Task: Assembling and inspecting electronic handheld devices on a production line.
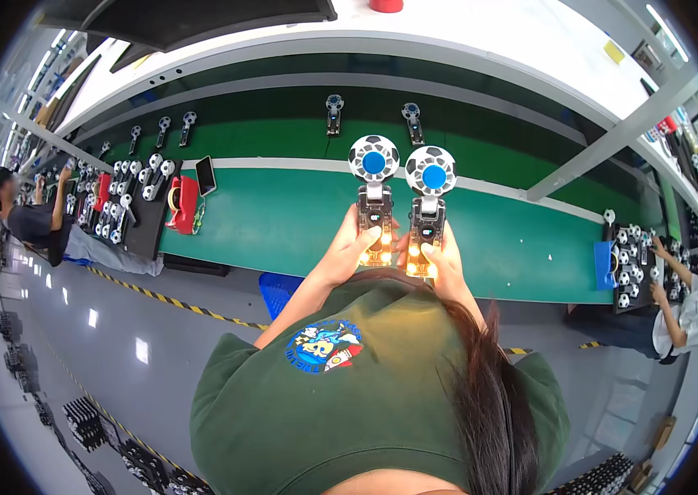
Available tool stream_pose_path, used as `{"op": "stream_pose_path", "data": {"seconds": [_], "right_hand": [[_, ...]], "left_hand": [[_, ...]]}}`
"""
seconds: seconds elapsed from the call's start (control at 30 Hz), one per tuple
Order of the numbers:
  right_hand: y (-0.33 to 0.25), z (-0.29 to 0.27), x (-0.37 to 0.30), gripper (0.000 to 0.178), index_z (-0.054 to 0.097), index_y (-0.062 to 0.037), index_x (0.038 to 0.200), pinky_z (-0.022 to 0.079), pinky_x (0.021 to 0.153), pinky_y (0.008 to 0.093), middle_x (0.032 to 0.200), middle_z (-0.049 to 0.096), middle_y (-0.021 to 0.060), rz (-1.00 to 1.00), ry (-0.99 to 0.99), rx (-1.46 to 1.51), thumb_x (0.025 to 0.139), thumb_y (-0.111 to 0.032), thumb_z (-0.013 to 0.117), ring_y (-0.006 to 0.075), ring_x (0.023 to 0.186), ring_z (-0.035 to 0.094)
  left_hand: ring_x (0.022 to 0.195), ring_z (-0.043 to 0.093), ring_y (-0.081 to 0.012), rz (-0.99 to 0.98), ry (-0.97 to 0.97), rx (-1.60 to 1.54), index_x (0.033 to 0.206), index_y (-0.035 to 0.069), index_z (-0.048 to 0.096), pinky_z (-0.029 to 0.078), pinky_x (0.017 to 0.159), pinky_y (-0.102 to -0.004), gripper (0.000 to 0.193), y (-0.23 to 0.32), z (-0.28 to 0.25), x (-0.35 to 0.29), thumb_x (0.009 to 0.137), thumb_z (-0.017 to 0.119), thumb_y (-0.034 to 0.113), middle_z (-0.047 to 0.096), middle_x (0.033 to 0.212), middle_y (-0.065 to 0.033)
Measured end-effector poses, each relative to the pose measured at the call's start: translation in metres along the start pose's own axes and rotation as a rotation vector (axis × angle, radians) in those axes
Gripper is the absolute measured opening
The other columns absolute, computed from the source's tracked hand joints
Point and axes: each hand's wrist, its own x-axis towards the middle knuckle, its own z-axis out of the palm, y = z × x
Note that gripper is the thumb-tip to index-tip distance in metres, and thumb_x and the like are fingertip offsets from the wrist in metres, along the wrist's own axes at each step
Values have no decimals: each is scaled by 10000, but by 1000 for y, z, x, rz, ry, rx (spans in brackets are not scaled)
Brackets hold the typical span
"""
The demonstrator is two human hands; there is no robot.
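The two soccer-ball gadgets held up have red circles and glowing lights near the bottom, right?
Not red: the head view shows blue circles on the two soccer-ball gadgets. The glowing lights near the bottom are right.

In the middle of the frame, the left device (375, 206) and the right device (427, 212) have the same colours: a white round head (373, 146) with black patches, as on a football, a bright blue disc (373, 163) at its centre, a dark body, and a lower end which glows amber. The table top (514, 227) is blue-green; the panel (258, 124) above it is deeper green. Left of centre, a box (185, 204) is red; at right, a bin (604, 266) is blue. At the bottom, the shirt (349, 421) is dark green, its print (324, 346) multicoloured. At lower left, the tape (175, 301) has yellow and black stripes.
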Motion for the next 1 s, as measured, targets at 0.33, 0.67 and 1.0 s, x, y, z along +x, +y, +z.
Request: {"op": "stream_pose_path", "data": {"seconds": [0.33, 0.67, 1.0], "right_hand": [[-1, 14, -16, 499, 306, -10, 1271, 477, 636, 314, 929, 568, 203, 0, 88, 13, 822, -145, 476, 242, 688, 578], [-2, 26, -12, 412, 300, -3, 1231, 488, 708, 326, 1013, 553, 199, -79, 61, -41, 849, -80, 433, 239, 801, 580], [8, 23, -11, 474, 297, -3, 1257, 495, 734, 341, 1029, 537, 204, -111, 39, -50, 815, -92, 444, 245, 823, 568]], "left_hand": [[912, 554, -219, 26, -15, -110, 1239, 11, 331, 471, 770, -314, 385, 9, 8, -11, 883, 422, 126, 514, 1083, -167], [947, 544, -217, 15, -35, -124, 1240, 8, 323, 468, 792, -324, 421, 16, -2, -10, 862, 466, 125, 508, 1098, -161], [958, 542, -220, 101, -77, -54, 1249, 7, 302, 460, 814, -336, 449, 14, -7, -12, 857, 484, 125, 507, 1104, -153]]}}
